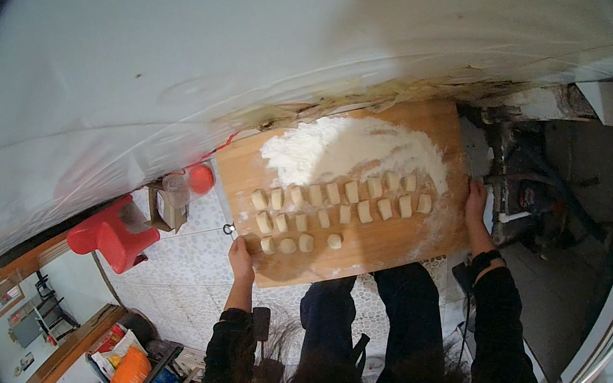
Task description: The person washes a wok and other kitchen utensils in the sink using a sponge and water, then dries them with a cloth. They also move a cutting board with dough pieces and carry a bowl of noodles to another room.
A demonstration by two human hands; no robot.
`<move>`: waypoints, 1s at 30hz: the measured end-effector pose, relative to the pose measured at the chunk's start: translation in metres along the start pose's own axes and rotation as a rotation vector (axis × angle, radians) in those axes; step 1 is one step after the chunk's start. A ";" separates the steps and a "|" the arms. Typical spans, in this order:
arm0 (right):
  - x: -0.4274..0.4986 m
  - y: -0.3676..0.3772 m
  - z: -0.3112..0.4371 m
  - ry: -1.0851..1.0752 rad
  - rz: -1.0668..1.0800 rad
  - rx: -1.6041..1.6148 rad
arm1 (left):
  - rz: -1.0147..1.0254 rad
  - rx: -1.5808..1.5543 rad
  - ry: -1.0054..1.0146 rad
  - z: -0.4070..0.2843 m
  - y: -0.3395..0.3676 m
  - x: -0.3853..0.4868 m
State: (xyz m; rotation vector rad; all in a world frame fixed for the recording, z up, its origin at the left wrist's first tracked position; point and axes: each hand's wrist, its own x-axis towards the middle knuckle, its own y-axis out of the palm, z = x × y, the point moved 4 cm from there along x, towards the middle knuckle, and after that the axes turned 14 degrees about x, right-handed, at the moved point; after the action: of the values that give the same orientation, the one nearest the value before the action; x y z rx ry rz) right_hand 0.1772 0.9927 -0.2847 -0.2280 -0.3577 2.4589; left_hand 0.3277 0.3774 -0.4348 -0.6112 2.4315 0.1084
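A wooden board (393,245) spans the middle of the view, tilted in the picture. My left hand (241,260) grips its lower left corner, and my right hand (476,202) grips its right edge; the fingers beneath the board are hidden. Several cut dough pieces (351,192) stand in rough rows across the board, with a single dough piece (335,241) a little apart, nearer to me. Behind them lies a wide heap of white flour (303,153), thinner towards the right.
A plastic-covered wall (186,45) runs along the board's far side. Left on the tiled floor (185,260) are a red plastic stool (121,236), a cardboard box (166,210) and a red round object (201,179). At right, dark pipes (560,186) sit in a recess beside a metal-edged frame (611,281).
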 end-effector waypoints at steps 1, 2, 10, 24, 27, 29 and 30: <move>0.003 -0.002 -0.001 -0.012 0.001 0.021 | -0.012 -0.018 -0.018 0.001 0.000 0.000; 0.005 -0.001 -0.001 -0.033 0.046 0.047 | -0.017 -0.033 -0.013 0.000 0.001 0.001; 0.002 -0.005 0.002 0.154 0.332 -0.297 | 0.034 0.034 -0.099 -0.004 -0.001 0.003; -0.057 -0.037 0.052 0.189 0.142 -0.464 | -0.142 0.553 -0.039 -0.019 -0.015 -0.039; -0.099 -0.068 0.069 0.168 0.161 -0.342 | -0.149 0.648 -0.051 -0.055 -0.027 -0.084; -0.136 -0.087 0.084 0.104 0.268 -0.212 | -0.102 0.703 -0.030 -0.088 -0.033 -0.116; -0.154 -0.100 0.090 0.146 0.282 -0.163 | -0.057 0.800 0.029 -0.106 -0.035 -0.137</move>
State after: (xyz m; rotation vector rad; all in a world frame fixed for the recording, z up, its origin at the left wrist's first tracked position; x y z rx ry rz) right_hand 0.3323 0.9556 -0.1564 -0.5579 -0.4916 2.6696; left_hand 0.3805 0.3780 -0.2665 -0.3044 2.2170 -0.8557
